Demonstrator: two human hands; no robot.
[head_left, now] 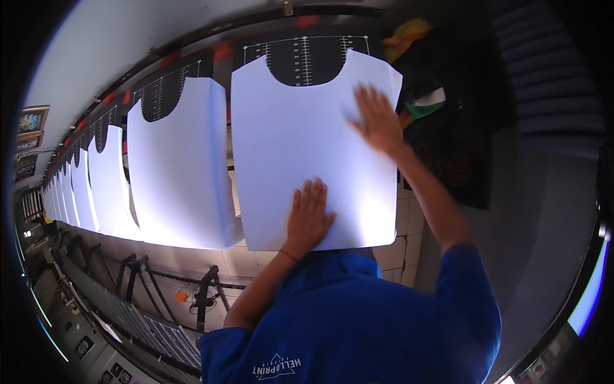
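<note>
A white shirt-shaped fabric panel (275,147) with a scooped neckline is spread over a black board (307,54) marked with white ruler lines. My left hand (307,216) lies flat on the panel's lower part, near its bottom edge, with fingers together and stretched out. Towards the upper right edge of the panel is my right hand (376,118), slightly blurred, its fingers straight and apart. Whether the right palm touches the cloth I cannot tell. Neither hand grips anything.
A second white panel (176,173) lies on its own board to the left, and several more line up beyond it. Black metal frames (203,294) stand over the tiled floor (409,224). Dark items with a green-and-white piece (427,105) and yellow cloth (409,35) sit at the right.
</note>
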